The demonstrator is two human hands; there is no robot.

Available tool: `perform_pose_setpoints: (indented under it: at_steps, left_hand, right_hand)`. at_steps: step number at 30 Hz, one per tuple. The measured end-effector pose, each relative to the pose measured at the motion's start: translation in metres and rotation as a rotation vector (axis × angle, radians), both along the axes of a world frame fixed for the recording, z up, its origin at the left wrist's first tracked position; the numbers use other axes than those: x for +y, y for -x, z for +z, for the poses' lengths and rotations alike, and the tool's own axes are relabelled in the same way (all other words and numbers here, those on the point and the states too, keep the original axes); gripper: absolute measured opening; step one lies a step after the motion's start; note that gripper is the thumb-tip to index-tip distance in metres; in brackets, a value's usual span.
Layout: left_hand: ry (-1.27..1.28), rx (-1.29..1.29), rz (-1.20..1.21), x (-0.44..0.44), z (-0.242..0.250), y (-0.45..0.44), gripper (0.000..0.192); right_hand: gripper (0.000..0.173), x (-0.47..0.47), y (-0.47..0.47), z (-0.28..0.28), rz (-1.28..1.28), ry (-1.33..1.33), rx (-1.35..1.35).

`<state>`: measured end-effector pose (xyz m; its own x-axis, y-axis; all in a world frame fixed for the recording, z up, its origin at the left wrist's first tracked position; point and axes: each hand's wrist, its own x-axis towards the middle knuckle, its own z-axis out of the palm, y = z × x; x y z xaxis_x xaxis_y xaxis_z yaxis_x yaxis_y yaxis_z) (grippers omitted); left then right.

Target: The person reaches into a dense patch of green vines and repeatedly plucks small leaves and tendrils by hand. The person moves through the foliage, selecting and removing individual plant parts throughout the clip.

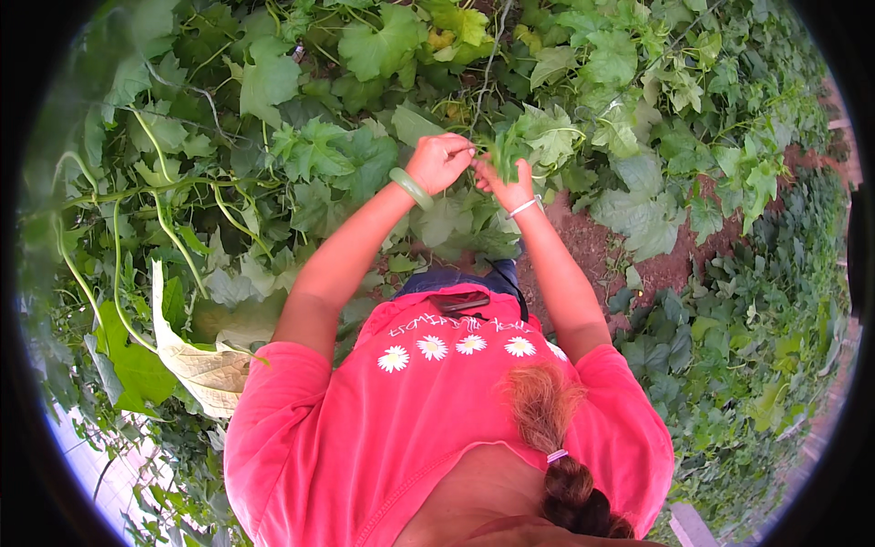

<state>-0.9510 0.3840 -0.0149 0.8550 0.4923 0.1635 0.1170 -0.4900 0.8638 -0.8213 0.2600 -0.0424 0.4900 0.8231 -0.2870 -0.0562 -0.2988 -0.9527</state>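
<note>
My left hand (441,163), with a pale green bangle (411,189) at the wrist, has its thumb and fingertips pinched together at the lower end of a thin grey cord (487,75). Right beside it, my right hand (506,183) is closed around a leafy green vine shoot (507,152), which is blurred. The fingertips of both hands nearly meet, and what lies between them is too small to make out. A white band (525,207) circles my right wrist. Broad lobed vine leaves (318,154) surround both hands.
Thick bare vine stems (164,184) cross the left side. A dry, curled leaf (205,376) hangs near my left upper arm. Reddish soil (581,239) shows between the rows. More vines (745,362) grow on the right, and a phone-like dark object (459,301) is at my waist.
</note>
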Motion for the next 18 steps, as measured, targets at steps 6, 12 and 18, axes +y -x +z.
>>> perform_pose_setpoints:
  at_steps: [6,12,18]
  left_hand:
    - [0.565,-0.066,0.127,0.000,0.002,-0.012,0.011]
    - [0.792,0.021,0.014,0.018,0.005,-0.015,0.018]
    - [0.887,0.156,-0.130,0.030,0.011,-0.017,0.029]
  right_hand:
    - [0.014,0.012,0.006,-0.004,-0.271,-0.331,0.077]
    - [0.017,0.020,-0.009,-0.016,-0.306,-0.407,0.357]
    - [0.024,0.016,-0.032,-0.019,0.009,-0.473,0.683]
